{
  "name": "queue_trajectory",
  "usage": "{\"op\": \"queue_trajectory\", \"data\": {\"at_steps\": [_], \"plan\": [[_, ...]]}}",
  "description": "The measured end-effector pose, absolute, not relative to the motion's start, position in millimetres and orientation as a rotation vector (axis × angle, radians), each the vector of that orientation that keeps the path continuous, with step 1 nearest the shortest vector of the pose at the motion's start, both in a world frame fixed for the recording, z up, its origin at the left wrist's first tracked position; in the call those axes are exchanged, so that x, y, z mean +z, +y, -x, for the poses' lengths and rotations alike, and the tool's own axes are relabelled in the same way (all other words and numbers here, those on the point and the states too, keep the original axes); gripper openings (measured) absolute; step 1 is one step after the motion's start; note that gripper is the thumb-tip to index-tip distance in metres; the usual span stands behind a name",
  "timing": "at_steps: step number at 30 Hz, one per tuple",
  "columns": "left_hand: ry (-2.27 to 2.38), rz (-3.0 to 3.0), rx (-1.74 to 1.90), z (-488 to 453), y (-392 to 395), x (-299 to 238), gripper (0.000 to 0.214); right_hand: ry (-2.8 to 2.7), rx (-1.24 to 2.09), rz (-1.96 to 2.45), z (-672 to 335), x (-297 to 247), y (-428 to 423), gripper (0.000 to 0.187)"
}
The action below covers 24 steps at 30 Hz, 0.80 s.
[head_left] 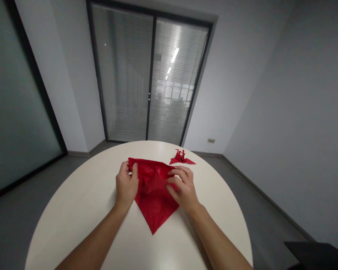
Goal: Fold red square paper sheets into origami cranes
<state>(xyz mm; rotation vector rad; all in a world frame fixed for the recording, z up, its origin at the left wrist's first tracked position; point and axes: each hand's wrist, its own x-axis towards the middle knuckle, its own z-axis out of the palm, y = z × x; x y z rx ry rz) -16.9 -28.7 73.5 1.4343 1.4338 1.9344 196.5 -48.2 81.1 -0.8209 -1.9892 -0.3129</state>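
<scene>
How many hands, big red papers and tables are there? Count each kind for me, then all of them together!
Left hand and right hand: 2
Big red paper: 1
Table: 1
Total: 4

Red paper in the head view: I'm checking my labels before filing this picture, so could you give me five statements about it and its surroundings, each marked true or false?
1. The left hand grips the red paper near its upper left corner. True.
2. The right hand is well away from the paper, by the table's near edge. False: it is at the paper's right side.
3. The paper's lowest corner points toward the person. True.
4. The small folded figure is blue. False: it is red, like the paper.
5. The folded figure lies on the table, beyond the paper. True.
</scene>
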Motion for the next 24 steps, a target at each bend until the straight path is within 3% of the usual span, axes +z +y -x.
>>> {"op": "queue_trajectory", "data": {"at_steps": [11,20,24], "plan": [[1.437,-1.479,1.912,12.9,-32.6,69.9,0.025,-2.17,-0.108,0.788,-187.7,83.3,-53.4,0.026],[1.307,-1.359,1.881,18.4,-20.4,65.1,0.028,-2.163,0.153,0.698,-185.6,74.3,-53.0,0.051],[1.24,-1.298,1.797,21.6,-16.7,62.7,0.032,-2.07,0.418,0.721,-186.0,70.8,-54.3,0.045]]}}
